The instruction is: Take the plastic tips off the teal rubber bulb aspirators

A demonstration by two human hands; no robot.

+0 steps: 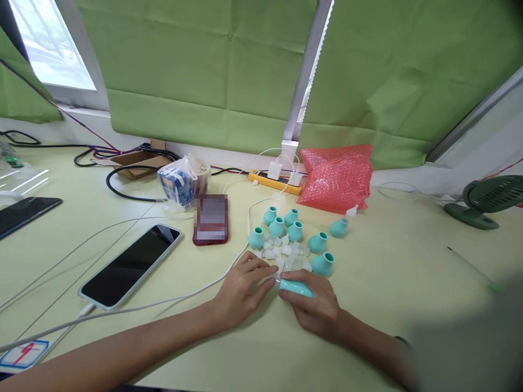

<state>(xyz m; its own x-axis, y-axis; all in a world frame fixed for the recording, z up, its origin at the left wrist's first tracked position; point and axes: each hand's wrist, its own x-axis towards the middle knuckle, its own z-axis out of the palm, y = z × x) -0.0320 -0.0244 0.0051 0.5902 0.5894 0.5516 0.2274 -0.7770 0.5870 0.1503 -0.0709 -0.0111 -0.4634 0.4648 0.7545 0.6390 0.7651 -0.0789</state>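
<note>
My right hand (316, 309) rests on the pale yellow table (388, 283) and grips a teal rubber bulb (296, 287) lying on its side. My left hand (242, 288) lies beside it, fingertips pinching a small clear plastic tip (274, 279) at the bulb's mouth. Just beyond my fingers lies a heap of small white plastic tips (281, 251). Several more teal bulbs (286, 226) stand upright around the heap, and one teal bulb with a white tip (340, 226) lies on its side further right.
A large phone (131, 265) on a white cable lies left of my hands, a red phone (211, 219) behind it. A red bubble-wrap bag (337, 177), a yellow power strip (275, 181), a bagged carton (182, 184) and a green fan (488, 200) stand along the back.
</note>
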